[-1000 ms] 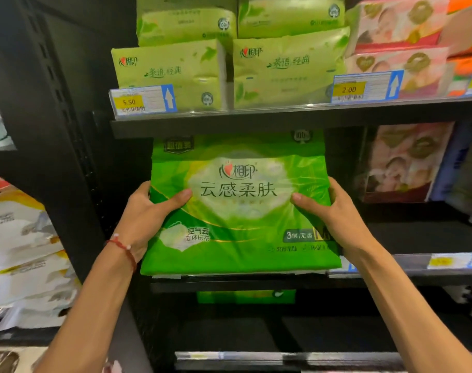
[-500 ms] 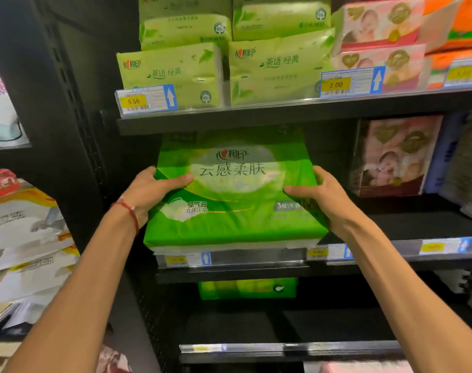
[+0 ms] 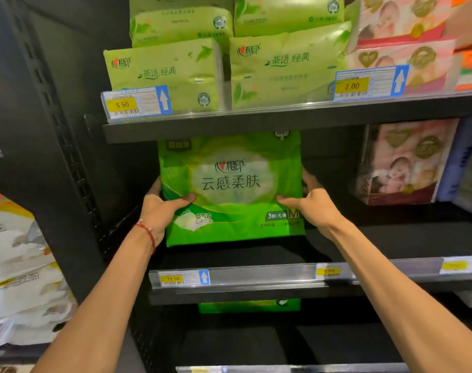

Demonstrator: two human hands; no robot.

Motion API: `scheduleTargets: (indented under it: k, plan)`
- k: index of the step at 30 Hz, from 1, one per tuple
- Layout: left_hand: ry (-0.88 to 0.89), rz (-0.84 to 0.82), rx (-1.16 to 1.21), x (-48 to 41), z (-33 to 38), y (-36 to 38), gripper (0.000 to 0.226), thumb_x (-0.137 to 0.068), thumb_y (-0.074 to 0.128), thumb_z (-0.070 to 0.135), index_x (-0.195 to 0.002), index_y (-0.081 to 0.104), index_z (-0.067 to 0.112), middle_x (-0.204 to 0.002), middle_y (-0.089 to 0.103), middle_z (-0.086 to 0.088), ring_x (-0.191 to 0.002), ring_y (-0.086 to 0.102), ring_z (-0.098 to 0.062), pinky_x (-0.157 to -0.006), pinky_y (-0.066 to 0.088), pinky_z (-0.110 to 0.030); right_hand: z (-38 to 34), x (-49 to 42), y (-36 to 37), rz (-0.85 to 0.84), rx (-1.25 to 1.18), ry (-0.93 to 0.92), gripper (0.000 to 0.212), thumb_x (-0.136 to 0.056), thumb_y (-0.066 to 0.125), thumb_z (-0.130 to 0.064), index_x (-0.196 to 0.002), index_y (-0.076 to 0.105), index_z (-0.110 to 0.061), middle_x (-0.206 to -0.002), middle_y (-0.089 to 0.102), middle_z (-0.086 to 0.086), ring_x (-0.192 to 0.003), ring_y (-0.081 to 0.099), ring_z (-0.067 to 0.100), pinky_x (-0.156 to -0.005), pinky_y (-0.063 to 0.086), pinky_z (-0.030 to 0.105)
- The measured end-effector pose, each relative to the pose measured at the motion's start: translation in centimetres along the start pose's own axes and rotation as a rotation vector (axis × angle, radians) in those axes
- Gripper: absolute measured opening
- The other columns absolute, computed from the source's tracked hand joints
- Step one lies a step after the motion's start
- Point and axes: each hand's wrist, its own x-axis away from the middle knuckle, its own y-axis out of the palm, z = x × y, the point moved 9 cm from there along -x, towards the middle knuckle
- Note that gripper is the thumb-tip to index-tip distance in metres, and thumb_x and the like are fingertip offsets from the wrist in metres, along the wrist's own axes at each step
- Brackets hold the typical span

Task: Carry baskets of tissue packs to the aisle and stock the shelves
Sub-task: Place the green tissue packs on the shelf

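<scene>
Green tissue pack (image 3: 230, 189) has moved from the front edge of the middle shelf (image 3: 390, 240) to stand upright further back, toward its left end. Both the left hand (image 3: 159, 211) and the right hand (image 3: 314, 208) still grip its sides, thumbs on its face; this placement looks almost done.

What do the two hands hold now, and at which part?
The bright green tissue pack, held by its two side edges: the left hand grips the left edge, the right hand the right edge, thumbs on the front face.
</scene>
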Motion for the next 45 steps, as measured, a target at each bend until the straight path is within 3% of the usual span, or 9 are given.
scheduleTargets:
  k: [5, 11, 16, 24, 29, 33, 37, 41, 45]
  plan:
    - [0.064, 0.058, -0.051, -1.6, -1.8, 0.2, 0.070, -0.074, 0.084, -0.003, -0.135, 0.057, 0.016, -0.109, 0.072, 0.004, -0.089, 0.073, -0.002, -0.070, 0.062, -0.025, 2.4, -1.8, 0.5, 0.083, 0.016, -0.028, 0.094, -0.078, 0.090, -0.004, -0.157, 0.045, -0.024, -0.144, 0.064, 0.002, -0.131, 0.062, 0.017, -0.109, 0.054, 0.050]
    - [0.060, 0.089, -0.078, -4.1, -4.2, 0.2, 0.076, -0.072, 0.088, 0.009, -0.140, 0.055, 0.014, -0.125, 0.070, -0.005, -0.114, 0.068, -0.024, -0.097, 0.057, -0.048, 4.5, -4.9, 0.7, 0.114, 0.116, -0.056, 0.096, -0.073, 0.095, -0.012, -0.155, 0.047, -0.024, -0.138, 0.070, -0.004, -0.126, 0.067, 0.016, -0.109, 0.054, 0.051]
    - [0.089, 0.070, -0.108, -5.1, -4.9, 0.1, 0.085, -0.073, 0.088, 0.014, -0.147, 0.047, 0.018, -0.128, 0.068, -0.001, -0.116, 0.067, -0.021, -0.098, 0.056, -0.047, 5.2, -5.7, 1.1, 0.150, 0.172, -0.051, 0.098, -0.072, 0.096, -0.013, -0.156, 0.047, -0.023, -0.136, 0.069, -0.006, -0.124, 0.066, 0.016, -0.111, 0.053, 0.047]
    - [0.085, 0.050, -0.172, -5.6, -5.4, 0.3, 0.077, -0.082, 0.081, 0.007, -0.147, 0.042, 0.017, -0.110, 0.064, 0.016, -0.096, 0.063, 0.003, -0.080, 0.056, -0.020, 6.9, -5.7, 1.4, 0.169, 0.181, -0.023, 0.114, -0.064, 0.096, -0.038, -0.160, 0.034, -0.039, -0.140, 0.068, -0.003, -0.129, 0.065, 0.020, -0.110, 0.053, 0.050]
    - [0.067, 0.091, -0.273, -5.2, -5.4, 0.1, 0.077, -0.082, 0.083, 0.016, -0.146, 0.042, 0.015, -0.126, 0.064, -0.001, -0.112, 0.063, -0.020, -0.098, 0.053, -0.039, 5.2, -4.1, 1.6, 0.170, 0.319, 0.000, 0.106, -0.080, 0.092, -0.018, -0.164, 0.028, -0.026, -0.143, 0.065, 0.004, -0.130, 0.063, 0.025, -0.112, 0.051, 0.046]
    - [0.062, 0.107, -0.451, -3.8, -4.1, 0.0, 0.082, -0.078, 0.087, 0.025, -0.146, 0.044, 0.013, -0.138, 0.060, -0.009, -0.123, 0.059, -0.024, -0.103, 0.048, -0.037, 3.2, -2.3, 1.3, 0.203, 0.418, 0.023, 0.094, -0.078, 0.091, -0.031, -0.157, 0.040, -0.020, -0.145, 0.062, 0.008, -0.131, 0.060, 0.028, -0.112, 0.050, 0.048]
    - [0.145, 0.174, -0.759, -0.6, -1.6, -0.9, 0.103, -0.079, 0.084, 0.040, -0.159, 0.024, 0.015, -0.156, 0.038, -0.017, -0.139, 0.044, -0.037, -0.111, 0.043, -0.049, 0.1, 1.6, 0.3, 0.256, 0.803, 0.087, 0.066, -0.090, 0.074, -0.050, -0.141, 0.055, -0.013, -0.138, 0.059, 0.015, -0.126, 0.057, 0.039, -0.098, 0.048, 0.045]
    - [0.354, 0.157, -1.059, 4.2, 1.5, 0.7, 0.071, -0.089, 0.069, 0.048, -0.146, 0.040, 0.017, -0.145, 0.044, -0.011, -0.131, 0.046, -0.035, -0.092, 0.050, -0.050, -3.2, 5.4, 0.8, 0.256, 1.161, -0.114, 0.058, -0.091, 0.062, -0.060, -0.117, 0.073, -0.009, -0.111, 0.071, 0.013, -0.107, 0.063, 0.038, -0.081, 0.048, 0.043]
    - [0.526, 0.036, -1.263, 8.6, 2.9, 3.3, 0.059, -0.095, 0.055, 0.056, -0.140, 0.053, 0.017, -0.139, 0.052, -0.006, -0.130, 0.047, -0.028, -0.093, 0.050, -0.046, -4.1, 9.1, 2.1, 0.216, 1.298, -0.216, 0.061, -0.085, 0.048, -0.064, -0.109, 0.076, -0.016, -0.106, 0.070, 0.004, -0.103, 0.061, 0.031, -0.083, 0.047, 0.043]
